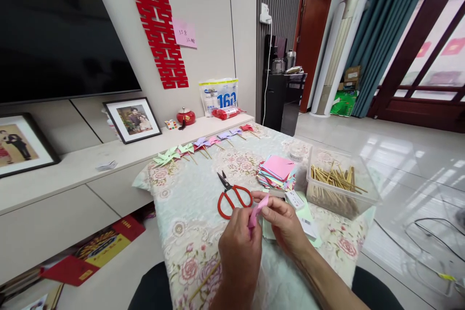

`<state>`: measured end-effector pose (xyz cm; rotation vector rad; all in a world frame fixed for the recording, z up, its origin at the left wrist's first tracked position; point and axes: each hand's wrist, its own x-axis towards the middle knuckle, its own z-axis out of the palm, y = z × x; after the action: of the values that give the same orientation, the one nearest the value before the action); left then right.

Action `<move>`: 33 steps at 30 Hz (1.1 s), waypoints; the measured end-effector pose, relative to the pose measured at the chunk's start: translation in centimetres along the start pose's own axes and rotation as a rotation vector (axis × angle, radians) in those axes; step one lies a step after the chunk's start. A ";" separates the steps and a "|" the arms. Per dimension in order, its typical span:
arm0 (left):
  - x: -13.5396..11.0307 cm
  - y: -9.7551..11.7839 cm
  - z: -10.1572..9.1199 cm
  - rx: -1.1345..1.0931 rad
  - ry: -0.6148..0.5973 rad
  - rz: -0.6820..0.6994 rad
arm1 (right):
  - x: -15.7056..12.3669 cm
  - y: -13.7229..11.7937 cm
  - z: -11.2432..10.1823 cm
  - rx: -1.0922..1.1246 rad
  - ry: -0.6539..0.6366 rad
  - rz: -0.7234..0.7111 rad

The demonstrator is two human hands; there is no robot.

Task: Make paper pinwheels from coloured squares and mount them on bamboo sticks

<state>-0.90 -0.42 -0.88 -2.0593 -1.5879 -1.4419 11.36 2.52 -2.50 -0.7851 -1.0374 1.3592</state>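
A piece of pink paper (257,212), bent and partly hidden by fingers, is held up over the near part of the table. My left hand (240,237) is closed round its lower end. The thumb and fingers of my right hand (282,218) pinch its upper edge. Just beyond my hands lie scissors (232,193) with red handles, blades spread apart. A thin stick (205,281) rests on the cloth by my left forearm. Under and beside my right hand are light green paper sheets (304,213) and a small white box (295,199).
Several paper pinwheels on sticks (186,149) line the table's far edge. A stack of coloured paper squares (278,170) stands beyond my right hand. To its right is a clear plastic box (341,203) of sticks, near a tape roll (297,151). Flowered cloth (192,242) covers the table.
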 end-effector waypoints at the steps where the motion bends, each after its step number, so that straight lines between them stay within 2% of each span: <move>1: -0.1 0.0 0.0 -0.013 -0.011 -0.013 | 0.0 0.0 0.0 -0.003 -0.002 0.006; 7: -0.3 -0.1 0.1 -0.139 -0.090 -0.177 | 0.1 0.0 0.2 -0.026 -0.008 0.036; 13: -0.4 0.3 -0.2 -0.174 -0.130 -0.203 | 0.0 0.1 0.1 -0.024 -0.001 0.070; 15: -0.1 0.2 -0.3 -0.215 -0.139 -0.268 | 0.0 0.1 0.0 -0.048 -0.013 0.038; 18: 0.7 -0.1 -0.2 -0.336 -0.154 -0.507 | 0.1 0.2 -0.1 -0.071 0.019 -0.075; 21: 1.8 -0.7 -0.1 -0.673 -0.181 -0.813 | 0.1 0.2 -0.2 -0.073 0.126 -0.180; 25: 2.8 -1.1 -0.4 -1.120 -0.123 -1.120 | 0.1 0.3 -0.2 -0.093 0.199 -0.157; 28: 3.2 -1.1 -0.7 -1.306 -0.024 -1.208 | 0.1 0.3 0.1 -0.112 0.108 -0.026; 33: 3.2 -0.9 -0.4 -1.422 0.058 -1.236 | -0.5 0.5 1.0 -0.211 -0.317 0.281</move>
<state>-1.95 1.76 1.42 -0.9208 -2.1633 -3.7974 10.29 1.98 -2.60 -0.9157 -1.3748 1.6693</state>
